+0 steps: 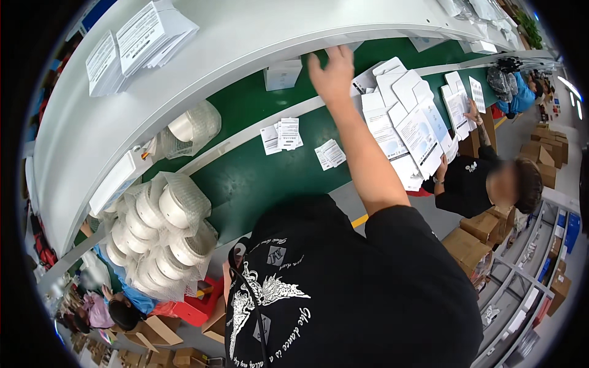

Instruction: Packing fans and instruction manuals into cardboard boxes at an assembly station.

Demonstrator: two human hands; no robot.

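Observation:
My right hand (pixel 334 75) reaches over the far part of the green worktable (pixel 245 190), just below the edge of the white shelf. Its fingers are stretched and apart, a little blurred, with nothing visible in them. Left of it stands a small white box (pixel 283 75). To its right lies a large overlapping heap of flat white printed cartons (pixel 405 116). Nearer to me are two small piles of printed slips, one stack (pixel 288 134) at centre and another stack (pixel 330 154) beside my forearm. My left hand does not show.
Bubble-wrapped white round parts (pixel 159 227) crowd the left end. The white shelf (pixel 245 30) overhangs the back, bearing stacked leaflets (pixel 153 37). At right, a co-worker (pixel 472 184) handles cartons at the same table. Cardboard boxes (pixel 472 239) and grey racks (pixel 521 276) stand behind.

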